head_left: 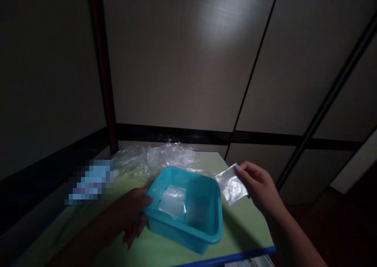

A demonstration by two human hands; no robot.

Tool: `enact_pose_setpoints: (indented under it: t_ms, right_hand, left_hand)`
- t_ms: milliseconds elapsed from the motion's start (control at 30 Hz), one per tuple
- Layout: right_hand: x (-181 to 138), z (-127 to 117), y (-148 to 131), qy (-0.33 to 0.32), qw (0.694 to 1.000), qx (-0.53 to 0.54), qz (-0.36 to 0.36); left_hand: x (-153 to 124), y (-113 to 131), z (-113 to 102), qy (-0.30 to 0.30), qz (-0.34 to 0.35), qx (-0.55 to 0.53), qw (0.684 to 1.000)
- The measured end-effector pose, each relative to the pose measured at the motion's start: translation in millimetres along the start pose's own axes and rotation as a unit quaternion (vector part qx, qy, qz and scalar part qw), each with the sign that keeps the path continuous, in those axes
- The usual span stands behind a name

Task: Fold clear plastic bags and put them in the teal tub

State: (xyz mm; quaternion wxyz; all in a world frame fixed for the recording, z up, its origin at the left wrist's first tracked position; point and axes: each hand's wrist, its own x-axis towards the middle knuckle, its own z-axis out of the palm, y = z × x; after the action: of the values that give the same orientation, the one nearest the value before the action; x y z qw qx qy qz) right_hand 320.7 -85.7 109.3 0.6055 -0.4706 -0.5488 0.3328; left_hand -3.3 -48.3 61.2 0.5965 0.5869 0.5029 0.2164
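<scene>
Running past the near side of the teal basin (pixel 182 231), the table's blue edging (pixel 226 259) lay closest, a pale container (pixel 269 261) partly showing below it. At the basin's left wall, the left hand (pixel 136 205) gripped the rim, thumb on top and fingers curled outside and below, probably to steady or tilt it. Just right of the basin, the right hand (pixel 259 182) pinched a silver packet (pixel 232 184) by its upper corner between thumb and fingers, a light hold that left most of its face uncovered. Inside the basin, a clear packet (pixel 173 202) lay toward the left, perhaps put there to keep it contained. The basin stood on a green tabletop (pixel 250 224). To its left was a blue item (pixel 96 180), pixelated beyond reading; behind it, crumpled clear plastic (pixel 167 155) seemed pushed aside for room. Farthest beyond rose panelled doors (pixel 176 74). No brand, label or writing was legible anywhere.
</scene>
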Motion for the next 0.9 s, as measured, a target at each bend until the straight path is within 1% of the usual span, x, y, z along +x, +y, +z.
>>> enact_pose_setpoints:
  t_ms: [67, 100, 133, 200, 300, 400, 467, 533, 633, 667, 767, 833, 900]
  right_hand:
    - [11.2, 28.6, -12.6, -0.127, 0.989, -0.079, -0.020]
    - [15.5, 42.2, -15.5, -0.183, 0.974, -0.130, -0.045]
    - [18.9, 54.9, -16.4, -0.241, 0.949, -0.188, -0.074]
    - [23.5, 76.5, -13.0, -0.321, 0.891, -0.290, -0.139]
    - [25.7, 99.1, -0.8, -0.388, 0.793, -0.426, -0.199]
    - [25.1, 112.9, 12.9, -0.422, 0.704, -0.537, -0.195]
    - [24.6, 118.7, 21.1, -0.430, 0.666, -0.583, -0.177]
    - [24.6, 122.4, 28.0, -0.432, 0.648, -0.606, -0.164]
    - [24.7, 125.8, 33.9, -0.432, 0.639, -0.617, -0.158]
    - [24.3, 126.9, 34.6, -0.435, 0.632, -0.622, -0.158]
    - [20.4, 131.2, 35.1, -0.442, 0.589, -0.657, -0.162]
    - [15.9, 134.6, 35.6, -0.434, 0.556, -0.688, -0.173]
    - [11.7, 137.9, 36.5, -0.427, 0.536, -0.705, -0.184]
  left_hand:
    - [-4.5, -10.0, -1.3, 0.002, -0.005, 0.007, 1.000]
    - [-4.8, -14.6, -2.1, 0.006, -0.005, 0.011, 1.000]
    - [-4.3, -19.0, -3.0, 0.010, -0.004, 0.011, 1.000]
    - [-2.6, -26.3, -4.4, 0.008, 0.000, 0.003, 1.000]
    - [-2.6, -32.6, -3.9, 0.011, -0.001, -0.014, 1.000]
    - [-4.6, -37.5, -0.6, 0.016, -0.005, -0.027, 0.999]
    - [-4.2, -42.9, 2.0, 0.019, 0.001, -0.027, 0.999]
    - [-2.7, -49.3, 4.3, 0.030, 0.011, -0.018, 0.999]
    - [-3.0, -55.4, 7.0, 0.035, 0.028, -0.007, 0.999]
    - [-4.4, -56.0, 7.6, 0.034, 0.036, -0.006, 0.999]
    - [-10.8, -55.2, 8.5, 0.037, 0.052, -0.010, 0.998]
    - [-14.7, -54.7, 8.9, 0.039, 0.041, -0.015, 0.998]
    - [-17.1, -55.0, 9.7, 0.043, 0.029, -0.015, 0.999]
